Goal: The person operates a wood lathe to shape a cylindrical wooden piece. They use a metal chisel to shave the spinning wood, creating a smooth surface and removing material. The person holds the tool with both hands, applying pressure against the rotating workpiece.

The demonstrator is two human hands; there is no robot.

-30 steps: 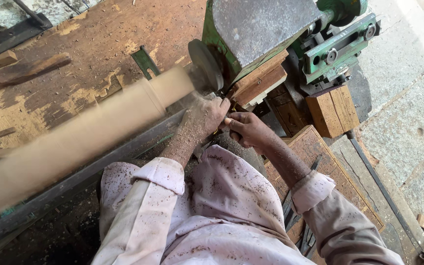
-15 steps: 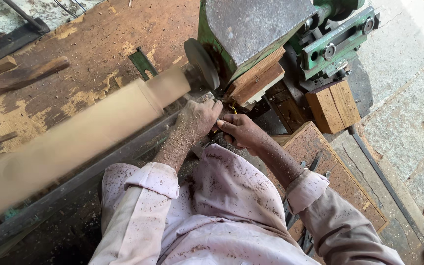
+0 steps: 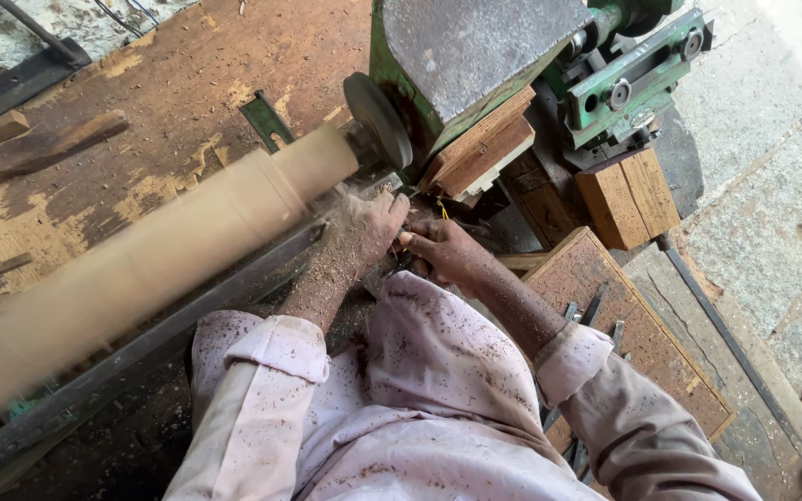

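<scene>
Your left hand (image 3: 368,223) and right hand (image 3: 438,252) are closed together at frame centre on something hidden between them. Brace it steadily; the blurred wooden cylinder (image 3: 160,255) runs from centre to lower left.

One camera sits on my head and looks steeply down over my chest and sleeves, close in. It faces the wooden cylinder (image 3: 141,269) running from lower left to the green lathe head (image 3: 475,56) at top, with stone floor (image 3: 772,223) on the right.
</scene>
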